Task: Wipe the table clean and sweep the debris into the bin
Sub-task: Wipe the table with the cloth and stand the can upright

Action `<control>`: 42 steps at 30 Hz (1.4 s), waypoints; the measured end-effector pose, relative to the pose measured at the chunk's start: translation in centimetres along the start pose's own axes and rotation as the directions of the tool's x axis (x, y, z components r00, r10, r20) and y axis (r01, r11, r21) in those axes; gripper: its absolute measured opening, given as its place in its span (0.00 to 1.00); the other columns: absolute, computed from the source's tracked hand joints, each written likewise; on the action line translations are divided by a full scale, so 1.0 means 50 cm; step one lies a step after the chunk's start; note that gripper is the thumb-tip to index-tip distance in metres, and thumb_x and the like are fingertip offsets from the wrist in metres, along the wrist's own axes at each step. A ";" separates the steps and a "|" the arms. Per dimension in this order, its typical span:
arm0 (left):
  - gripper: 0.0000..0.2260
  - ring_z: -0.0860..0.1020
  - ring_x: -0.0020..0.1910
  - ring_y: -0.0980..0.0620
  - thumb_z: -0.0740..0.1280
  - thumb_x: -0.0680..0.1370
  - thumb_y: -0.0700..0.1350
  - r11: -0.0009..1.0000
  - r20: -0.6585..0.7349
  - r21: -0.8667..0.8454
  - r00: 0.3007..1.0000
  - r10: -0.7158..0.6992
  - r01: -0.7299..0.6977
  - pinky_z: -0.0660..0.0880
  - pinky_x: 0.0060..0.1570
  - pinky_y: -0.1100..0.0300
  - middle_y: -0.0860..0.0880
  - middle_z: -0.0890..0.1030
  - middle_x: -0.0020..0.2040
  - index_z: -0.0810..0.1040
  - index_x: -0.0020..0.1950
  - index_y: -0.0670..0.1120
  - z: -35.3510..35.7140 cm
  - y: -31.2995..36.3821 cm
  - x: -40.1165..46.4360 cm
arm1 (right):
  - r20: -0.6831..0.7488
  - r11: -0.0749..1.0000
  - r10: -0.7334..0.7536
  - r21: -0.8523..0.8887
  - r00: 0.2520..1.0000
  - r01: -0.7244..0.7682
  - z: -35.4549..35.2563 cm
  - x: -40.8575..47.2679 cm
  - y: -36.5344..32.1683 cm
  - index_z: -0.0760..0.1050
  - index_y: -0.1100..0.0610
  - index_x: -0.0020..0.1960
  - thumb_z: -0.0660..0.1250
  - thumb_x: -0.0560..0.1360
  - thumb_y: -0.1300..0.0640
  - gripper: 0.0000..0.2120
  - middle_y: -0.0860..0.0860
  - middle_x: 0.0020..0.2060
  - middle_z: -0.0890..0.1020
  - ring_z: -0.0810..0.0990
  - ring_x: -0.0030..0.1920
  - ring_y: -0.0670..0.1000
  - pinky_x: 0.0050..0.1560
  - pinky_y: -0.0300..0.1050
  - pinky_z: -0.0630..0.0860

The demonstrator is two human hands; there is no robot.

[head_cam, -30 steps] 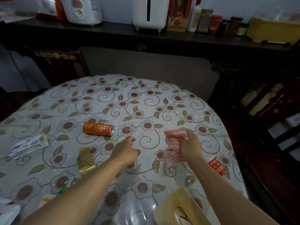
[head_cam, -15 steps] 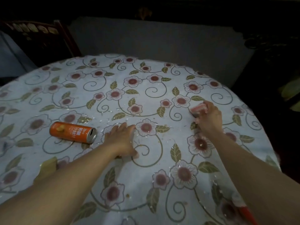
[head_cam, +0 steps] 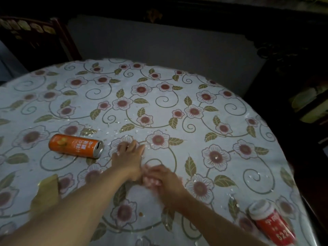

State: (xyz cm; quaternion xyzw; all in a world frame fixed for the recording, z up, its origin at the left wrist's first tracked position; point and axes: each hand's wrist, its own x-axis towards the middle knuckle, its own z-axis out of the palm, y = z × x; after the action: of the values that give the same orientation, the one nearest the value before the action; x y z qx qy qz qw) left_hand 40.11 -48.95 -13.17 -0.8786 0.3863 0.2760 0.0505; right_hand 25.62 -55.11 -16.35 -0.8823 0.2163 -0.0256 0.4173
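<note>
left hand [head_cam: 128, 158] lies flat, fingers spread on the tabletop [head_cam: 177, 107]; right hand [head_cam: 164, 180] has its grip bunched round a pink cloth [head_cam: 150, 181]; orange can [head_cam: 76, 146] lies nearby

Both bare forearms reach in from the near edge of the tabletop and converge near its middle. The left hand [head_cam: 128, 159] lies palm-down, fingers straight and pointing toward the far edge. The right hand [head_cam: 164, 178], motion-blurred, sits just beside the left wrist, fingers curled around a pink cloth [head_cam: 150, 181].
</note>
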 end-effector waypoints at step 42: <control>0.49 0.42 0.78 0.44 0.70 0.68 0.64 0.999 -0.065 0.052 0.998 0.017 -0.014 0.48 0.73 0.40 0.52 0.39 0.78 0.42 0.77 0.56 -0.074 0.020 0.117 | -0.517 0.888 0.460 0.277 0.721 -0.368 -0.315 0.073 0.183 0.79 0.56 0.48 0.61 0.74 0.69 0.12 0.54 0.41 0.81 0.79 0.35 0.52 0.30 0.38 0.76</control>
State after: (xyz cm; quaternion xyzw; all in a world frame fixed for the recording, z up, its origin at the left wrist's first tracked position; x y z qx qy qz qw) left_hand 44.28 -54.57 -13.02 -0.8826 0.4014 0.2375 0.0584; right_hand 22.09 -73.11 -13.47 -0.7273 0.5202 -0.2103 0.3952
